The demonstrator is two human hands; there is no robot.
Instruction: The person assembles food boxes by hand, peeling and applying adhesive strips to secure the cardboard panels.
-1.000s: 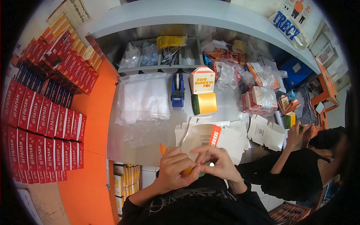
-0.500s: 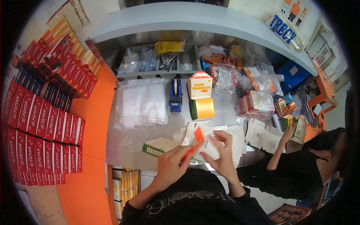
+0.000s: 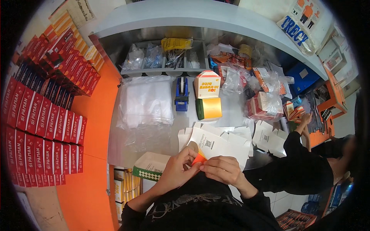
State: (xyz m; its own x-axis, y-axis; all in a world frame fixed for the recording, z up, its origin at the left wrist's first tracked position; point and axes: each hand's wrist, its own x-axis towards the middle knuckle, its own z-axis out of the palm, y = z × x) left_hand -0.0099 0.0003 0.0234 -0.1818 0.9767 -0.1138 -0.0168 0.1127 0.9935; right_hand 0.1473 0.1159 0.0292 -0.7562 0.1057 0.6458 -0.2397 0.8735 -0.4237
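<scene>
My left hand [image 3: 181, 164] and my right hand [image 3: 225, 169] meet at the front edge of the steel counter. Their fingers pinch a small orange piece of carton [image 3: 199, 158]; the rest of it is hidden by the hands. Just beyond lie flat white carton blanks [image 3: 231, 148], the top one with a printed square code. Left of my left hand sits an open paper tray [image 3: 148, 166] with a green checkered side. Farther back stand a folded white-and-orange carton [image 3: 208, 85] and a yellow carton with a green side [image 3: 210, 108], touching each other.
A blue tape dispenser [image 3: 182, 94] stands beside a stack of clear plastic bags [image 3: 145, 101]. Behind is a grey divided bin [image 3: 163, 71]. Bagged cartons [image 3: 265, 104] crowd the right. Red boxes [image 3: 46, 127] are stacked at left. A co-worker's arm [image 3: 302, 127] reaches in at right.
My right hand has come in to pinch the orange carton, which both hands now hold lower and nearer to me. The green-sided tray appears farther left and nearer. The co-worker's hand has moved away.
</scene>
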